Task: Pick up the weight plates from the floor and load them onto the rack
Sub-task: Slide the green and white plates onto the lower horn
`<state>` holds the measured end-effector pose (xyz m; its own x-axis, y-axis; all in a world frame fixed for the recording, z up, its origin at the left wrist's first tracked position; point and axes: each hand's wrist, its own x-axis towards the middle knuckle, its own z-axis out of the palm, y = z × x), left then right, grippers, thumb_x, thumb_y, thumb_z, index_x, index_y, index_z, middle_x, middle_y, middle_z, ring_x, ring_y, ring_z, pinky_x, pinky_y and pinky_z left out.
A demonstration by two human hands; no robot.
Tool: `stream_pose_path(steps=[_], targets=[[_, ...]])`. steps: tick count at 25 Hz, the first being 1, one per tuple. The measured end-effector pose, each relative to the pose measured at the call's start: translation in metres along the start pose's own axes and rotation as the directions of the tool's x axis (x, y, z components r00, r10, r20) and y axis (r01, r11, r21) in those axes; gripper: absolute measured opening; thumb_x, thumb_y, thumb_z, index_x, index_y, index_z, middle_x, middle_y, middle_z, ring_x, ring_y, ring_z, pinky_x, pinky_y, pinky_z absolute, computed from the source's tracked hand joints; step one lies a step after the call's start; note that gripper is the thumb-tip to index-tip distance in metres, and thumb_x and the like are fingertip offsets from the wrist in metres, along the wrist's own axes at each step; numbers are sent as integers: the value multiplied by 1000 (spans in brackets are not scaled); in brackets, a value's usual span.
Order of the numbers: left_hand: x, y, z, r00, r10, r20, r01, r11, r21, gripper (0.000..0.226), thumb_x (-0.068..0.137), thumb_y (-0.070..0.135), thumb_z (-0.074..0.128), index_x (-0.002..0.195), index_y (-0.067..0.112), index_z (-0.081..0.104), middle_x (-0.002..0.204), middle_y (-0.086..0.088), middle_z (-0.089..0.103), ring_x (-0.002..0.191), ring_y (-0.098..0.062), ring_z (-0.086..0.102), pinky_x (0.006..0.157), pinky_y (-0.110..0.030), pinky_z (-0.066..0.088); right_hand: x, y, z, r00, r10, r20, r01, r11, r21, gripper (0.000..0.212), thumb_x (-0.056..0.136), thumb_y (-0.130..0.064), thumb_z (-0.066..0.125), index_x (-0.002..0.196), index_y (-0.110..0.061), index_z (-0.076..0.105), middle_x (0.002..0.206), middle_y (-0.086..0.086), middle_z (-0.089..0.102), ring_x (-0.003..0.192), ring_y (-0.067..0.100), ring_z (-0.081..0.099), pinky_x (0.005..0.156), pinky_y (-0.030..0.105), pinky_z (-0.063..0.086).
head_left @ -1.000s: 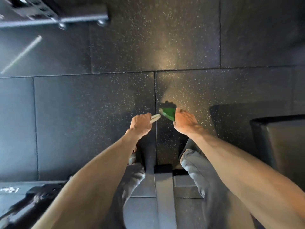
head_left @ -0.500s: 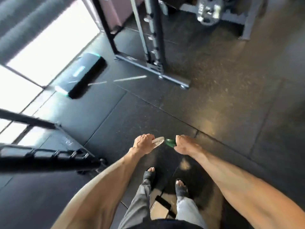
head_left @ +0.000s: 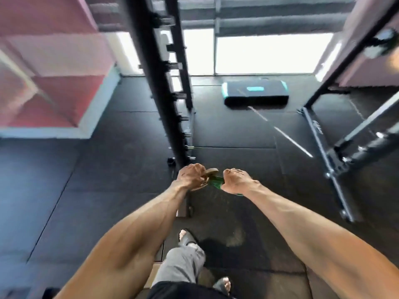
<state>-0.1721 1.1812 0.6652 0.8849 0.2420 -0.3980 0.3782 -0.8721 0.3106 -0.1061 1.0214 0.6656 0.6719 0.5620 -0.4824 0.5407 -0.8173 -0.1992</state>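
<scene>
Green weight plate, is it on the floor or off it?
Off the floor. The right grip holds the green plate in the air, not yet loaded on the rack.

Speckled black rubber floor tiles (head_left: 97,190) cover the room, their seams showing as thin lines. A black aerobic step platform with teal ends and a teal patch on top (head_left: 255,94) lies flat by the far wall, under a bright white window opening (head_left: 265,53). A thin white streak (head_left: 289,141) runs slantwise across the tiles near it. On the left stands a pink wall (head_left: 54,61) with a white skirting board (head_left: 43,133).
</scene>
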Motion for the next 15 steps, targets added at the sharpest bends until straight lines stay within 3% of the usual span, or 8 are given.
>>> stream_pose_path(steps=[3,8,12,15], targets=[[-16,-77,-20,981,-182,-71,174,979,-102,19,82,27,64,99,22,72,101,-2,72,100,-25,67,80,-29,48,46,-80,-5,985,-168,46,171,982,-85,36,83,-31,60,112,-9,63,115,11,68,107,29,64,90,33,51],[-44,-222,-53,913,-382,-145,350,914,-206,29,85,17,62,112,25,70,114,-3,70,108,-25,64,91,-31,48,115,-228,-2,915,-378,139,400,895,-197,39,85,-32,61,115,-8,65,117,12,69,109,31,65,88,33,50],[-52,-347,-81,852,-500,-154,444,847,-294,22,87,27,66,107,22,71,107,-4,72,104,-25,65,81,-28,46,189,-345,-1,866,-429,256,489,833,-259,32,81,-35,63,103,-12,67,101,8,70,96,30,68,79,32,52],[-56,-434,-103,801,-575,-166,509,801,-316,20,85,23,67,105,23,72,102,-2,72,99,-23,66,80,-29,48,241,-418,-5,852,-439,285,509,822,-256,28,81,-34,62,101,-14,66,98,5,70,91,27,67,79,34,53]])
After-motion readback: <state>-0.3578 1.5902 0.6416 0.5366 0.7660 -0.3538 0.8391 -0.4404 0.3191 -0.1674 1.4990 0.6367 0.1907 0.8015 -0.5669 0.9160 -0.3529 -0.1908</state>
